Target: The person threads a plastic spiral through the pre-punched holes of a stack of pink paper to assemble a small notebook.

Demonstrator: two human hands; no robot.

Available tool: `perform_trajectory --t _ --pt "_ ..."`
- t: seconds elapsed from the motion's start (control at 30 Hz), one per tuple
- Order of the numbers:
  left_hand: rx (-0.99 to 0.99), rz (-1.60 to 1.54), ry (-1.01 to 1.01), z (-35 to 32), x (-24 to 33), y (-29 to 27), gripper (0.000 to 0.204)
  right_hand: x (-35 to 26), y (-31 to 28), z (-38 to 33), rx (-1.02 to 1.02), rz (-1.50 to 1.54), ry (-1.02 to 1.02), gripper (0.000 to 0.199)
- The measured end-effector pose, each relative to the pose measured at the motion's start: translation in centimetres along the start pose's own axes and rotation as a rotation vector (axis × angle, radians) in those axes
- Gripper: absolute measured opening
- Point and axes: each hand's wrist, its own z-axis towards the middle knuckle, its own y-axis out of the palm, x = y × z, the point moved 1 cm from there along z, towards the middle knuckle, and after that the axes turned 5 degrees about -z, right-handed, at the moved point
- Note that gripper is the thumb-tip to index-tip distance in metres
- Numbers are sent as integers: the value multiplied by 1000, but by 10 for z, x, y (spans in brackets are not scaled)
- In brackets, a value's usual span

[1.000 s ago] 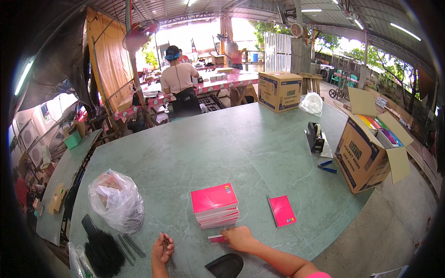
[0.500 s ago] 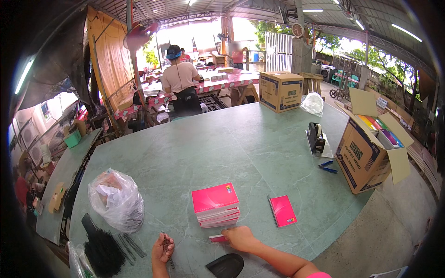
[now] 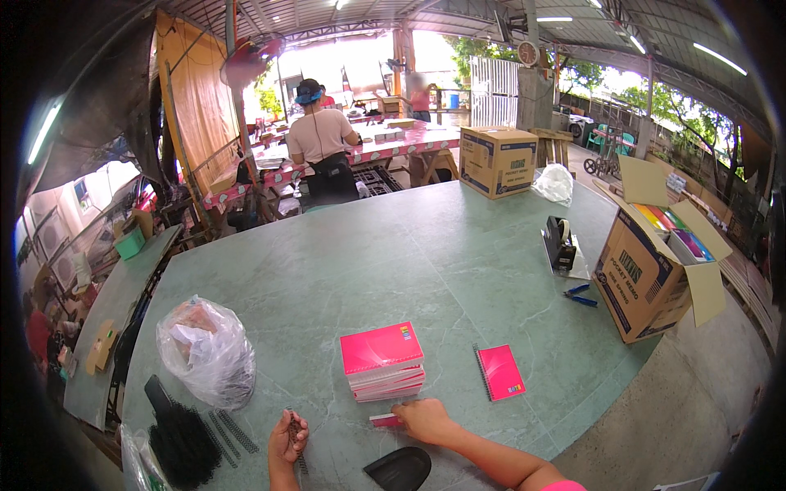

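Near the table's front edge my left hand (image 3: pixel 288 438) is closed round a dark spiral binding coil (image 3: pixel 302 463), whose end pokes out below the fingers. To its right my right hand (image 3: pixel 426 421) grips a small pink notebook (image 3: pixel 385 420) lying low on the table; my fingers hide much of it. Just beyond stands a stack of pink notebooks (image 3: pixel 381 350), and one spiral-bound pink notebook (image 3: pixel 501 372) lies apart on the right. Between my forearms is a dark, rounded, flat object (image 3: pixel 399 469). A pile of black coils (image 3: pixel 184 442) and several loose coils (image 3: pixel 235 430) lie left of my left hand.
A filled clear plastic bag (image 3: pixel 206 353) sits on the left. Farther right are blue-handled pliers (image 3: pixel 581 295), a black tape dispenser (image 3: pixel 561 245), an open carton (image 3: pixel 639 274), a closed carton (image 3: pixel 498 162) and a white plastic bag (image 3: pixel 554 184). Another person (image 3: pixel 319 143) stands beyond the table.
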Motion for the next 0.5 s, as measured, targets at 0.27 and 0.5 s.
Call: perform_trajectory --t 0.27,0.5 --pt "-12 17 -4 -1 0 -1 31 -2 -2 0 -18 -22 11 21" --pt "-21 9 -18 -1 1 0 32 -1 -4 -1 7 -21 -29 25"
